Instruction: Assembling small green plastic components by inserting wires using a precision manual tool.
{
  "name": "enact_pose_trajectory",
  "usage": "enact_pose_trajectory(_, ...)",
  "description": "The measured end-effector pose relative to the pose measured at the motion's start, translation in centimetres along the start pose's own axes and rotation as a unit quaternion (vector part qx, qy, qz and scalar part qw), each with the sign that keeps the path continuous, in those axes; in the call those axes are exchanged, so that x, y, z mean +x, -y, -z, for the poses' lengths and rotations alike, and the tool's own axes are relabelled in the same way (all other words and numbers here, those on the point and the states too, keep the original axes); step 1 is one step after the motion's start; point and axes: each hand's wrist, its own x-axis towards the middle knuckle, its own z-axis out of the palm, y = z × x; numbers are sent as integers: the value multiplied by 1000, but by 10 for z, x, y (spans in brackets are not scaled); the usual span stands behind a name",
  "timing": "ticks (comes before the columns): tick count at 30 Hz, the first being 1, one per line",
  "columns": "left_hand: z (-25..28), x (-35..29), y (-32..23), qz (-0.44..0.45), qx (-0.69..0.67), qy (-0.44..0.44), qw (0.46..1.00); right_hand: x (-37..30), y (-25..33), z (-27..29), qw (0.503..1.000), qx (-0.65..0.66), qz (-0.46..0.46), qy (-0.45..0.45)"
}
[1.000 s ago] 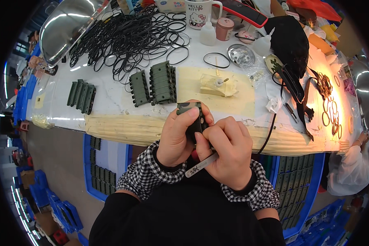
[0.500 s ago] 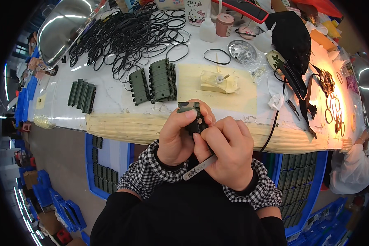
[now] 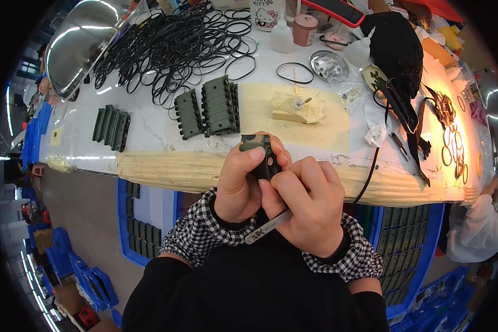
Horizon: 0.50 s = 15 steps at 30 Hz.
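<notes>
My left hand [image 3: 239, 185] is closed round a small camouflage-coloured plastic part [image 3: 255, 144] with a black, studded side. Its thumb presses on the part's upper face. Close against it, my right hand [image 3: 310, 207] grips metal tweezers [image 3: 268, 227], whose flat rear end sticks out toward my lower left. The tweezers' tips are hidden behind my fingers and the part. Beyond my hands, similar green ridged parts stand in groups on the table: one group [image 3: 220, 108] right behind, a narrower one [image 3: 188, 115] beside it, and another [image 3: 111, 128] farther left.
A tangle of black rubber bands [image 3: 171, 52] covers the back left. A taped block [image 3: 297, 108] sits beyond my hands, near a metal dish [image 3: 329, 66] and a white squeeze bottle [image 3: 281, 37]. A black cable [image 3: 371, 171] hangs over the edge. Blue trays [image 3: 375, 221] of green parts lie below.
Both hands keep their hold and stay almost in place. The whole view has shifted very slightly; nothing is taken up or let go.
</notes>
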Motion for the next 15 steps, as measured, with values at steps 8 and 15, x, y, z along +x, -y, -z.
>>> enact_pose_trajectory(8, 3, 4, -11, 8, -48, -6, 999, -6, -6, 15, 991, 99, -17, 92)
enact_pose_trajectory(15, 6, 4, -8, 21, -68, -34, 997, -13, -14, 24, 988, 139, -28, 58)
